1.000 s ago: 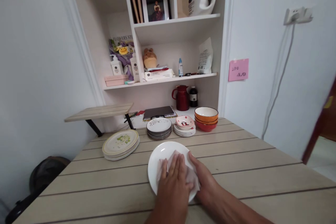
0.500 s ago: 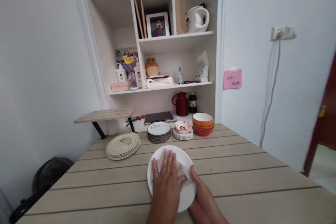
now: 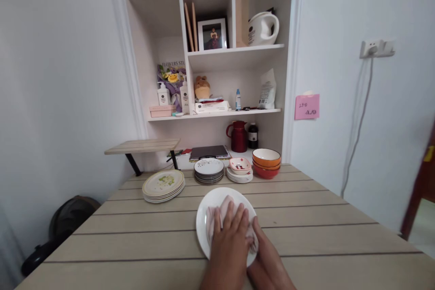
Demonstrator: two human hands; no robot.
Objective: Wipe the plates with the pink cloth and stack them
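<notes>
A round white plate (image 3: 202,222) is held tilted over the front of the table. My right hand (image 3: 270,258) grips its right rim, thumb along the edge and the other fingers mostly hidden underneath. On the plate's face lies a bunched pale pink cloth (image 3: 225,202). My left hand (image 3: 229,247) presses this cloth down with its fingers stretched forward, the thumb at the cloth's right side. Part of the cloth is covered by the palm.
Behind the plate stand stacks of green-patterned plates (image 3: 163,184), dark-edged plates (image 3: 209,167), small white plates (image 3: 239,176) under a pink dish (image 3: 240,166), and orange and red bowls (image 3: 266,163). A low wooden stand (image 3: 142,146) and red jug (image 3: 239,137) are farther back.
My left hand and the cloth have slid toward the plate's right side, showing more of its left face. The camera view has shifted slightly. My right hand keeps its hold on the rim.
</notes>
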